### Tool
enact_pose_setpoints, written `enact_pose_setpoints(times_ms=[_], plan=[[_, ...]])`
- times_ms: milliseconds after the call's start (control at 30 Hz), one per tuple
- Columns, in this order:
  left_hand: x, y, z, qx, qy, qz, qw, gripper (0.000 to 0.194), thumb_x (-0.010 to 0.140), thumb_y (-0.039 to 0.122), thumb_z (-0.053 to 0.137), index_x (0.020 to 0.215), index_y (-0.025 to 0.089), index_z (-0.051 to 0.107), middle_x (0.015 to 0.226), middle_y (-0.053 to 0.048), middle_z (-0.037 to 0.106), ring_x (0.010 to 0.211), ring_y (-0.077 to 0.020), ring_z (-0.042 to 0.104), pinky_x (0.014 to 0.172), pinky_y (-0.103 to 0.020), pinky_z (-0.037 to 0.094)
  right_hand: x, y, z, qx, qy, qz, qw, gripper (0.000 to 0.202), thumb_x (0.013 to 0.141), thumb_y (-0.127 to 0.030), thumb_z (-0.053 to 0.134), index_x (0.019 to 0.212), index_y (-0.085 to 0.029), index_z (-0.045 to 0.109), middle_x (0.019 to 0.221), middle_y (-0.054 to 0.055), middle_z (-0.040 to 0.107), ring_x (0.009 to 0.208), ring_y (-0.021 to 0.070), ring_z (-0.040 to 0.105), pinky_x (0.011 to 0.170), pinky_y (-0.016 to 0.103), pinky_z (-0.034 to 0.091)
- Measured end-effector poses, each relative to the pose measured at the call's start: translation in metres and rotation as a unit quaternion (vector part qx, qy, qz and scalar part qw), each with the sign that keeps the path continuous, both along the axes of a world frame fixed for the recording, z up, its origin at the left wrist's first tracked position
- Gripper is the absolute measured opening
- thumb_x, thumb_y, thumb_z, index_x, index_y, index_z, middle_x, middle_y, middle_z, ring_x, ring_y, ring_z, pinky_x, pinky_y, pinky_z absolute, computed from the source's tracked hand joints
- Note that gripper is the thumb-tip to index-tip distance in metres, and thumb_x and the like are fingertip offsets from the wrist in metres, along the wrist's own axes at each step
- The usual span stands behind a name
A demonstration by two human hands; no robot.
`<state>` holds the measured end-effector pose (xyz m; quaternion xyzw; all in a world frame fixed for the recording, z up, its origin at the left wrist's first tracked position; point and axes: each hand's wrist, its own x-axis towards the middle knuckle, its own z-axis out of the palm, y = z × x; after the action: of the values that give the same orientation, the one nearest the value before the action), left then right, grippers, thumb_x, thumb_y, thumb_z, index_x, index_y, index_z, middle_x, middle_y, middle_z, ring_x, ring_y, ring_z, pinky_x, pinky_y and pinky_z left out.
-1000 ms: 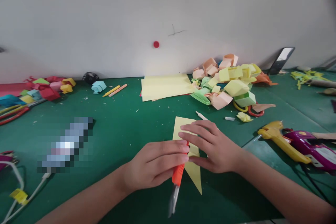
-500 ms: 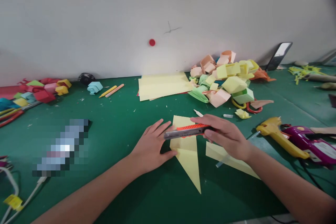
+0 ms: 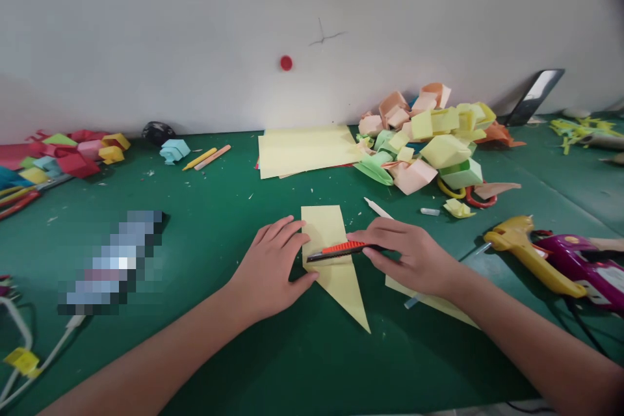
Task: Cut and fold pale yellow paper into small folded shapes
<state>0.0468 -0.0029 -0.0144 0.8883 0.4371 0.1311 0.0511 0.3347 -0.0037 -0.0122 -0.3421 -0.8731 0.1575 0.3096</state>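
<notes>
A pale yellow paper piece [image 3: 324,227] with a pointed lower end lies on the green table, creased across its middle. My left hand [image 3: 270,273] rests at its left edge, fingers apart, fingertips and thumb touching the paper. In my right hand [image 3: 409,253] is a utility knife [image 3: 344,249] with an orange strip, its tip lying over the crease near the paper's left side. Whether the blade is out cannot be made out. Another yellow paper strip [image 3: 439,307] lies partly under my right hand and wrist.
Yellow sheets [image 3: 307,153] lie by the wall, beside a heap of folded paper pieces [image 3: 443,149]. A yellow glue gun [image 3: 531,253] and a purple device [image 3: 580,266] stand right. A phone [image 3: 112,263] with a cable lies left, near scissors [image 3: 22,205].
The knife has come down onto the paper and turned edge-on. The paper and my left hand sit slightly further left. The whole view has shifted a little.
</notes>
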Motion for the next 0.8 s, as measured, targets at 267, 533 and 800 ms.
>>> enact_pose_setpoints(times_ms=[267,533,800], plan=[[0.004,-0.026,0.015,0.153,-0.068,-0.231,0.958,0.018,0.094,0.020,0.054,0.078,0.016,0.061,0.075,-0.004,0.062,0.068,-0.0172,0.055,0.065,-0.034,0.045,-0.002,0.001,-0.005,-0.028,-0.028,0.012,0.999,0.032,0.103,-0.023,0.048,0.133,-0.023,0.061,0.109,0.008,0.067,0.097,0.0183,0.065,0.084,0.031,0.053],[0.008,-0.050,0.000,0.021,0.006,-0.181,0.983,0.034,0.100,0.024,0.048,0.131,0.014,0.059,0.123,-0.009,0.066,0.111,-0.0269,0.060,0.098,-0.045,0.050,-0.002,0.001,-0.007,-0.033,-0.092,0.001,0.995,0.035,0.104,-0.028,0.048,0.137,-0.027,0.059,0.110,0.007,0.067,0.097,0.0195,0.066,0.085,0.034,0.054],[-0.004,-0.065,0.011,-0.069,0.060,-0.150,0.984,0.056,0.094,0.027,0.055,0.149,0.026,0.043,0.151,-0.005,0.049,0.135,-0.0316,0.047,0.112,-0.054,0.040,-0.004,0.001,-0.001,-0.047,-0.186,0.016,0.981,0.039,0.104,-0.032,0.045,0.143,-0.031,0.055,0.102,0.004,0.067,0.080,0.0171,0.066,0.071,0.029,0.053]])
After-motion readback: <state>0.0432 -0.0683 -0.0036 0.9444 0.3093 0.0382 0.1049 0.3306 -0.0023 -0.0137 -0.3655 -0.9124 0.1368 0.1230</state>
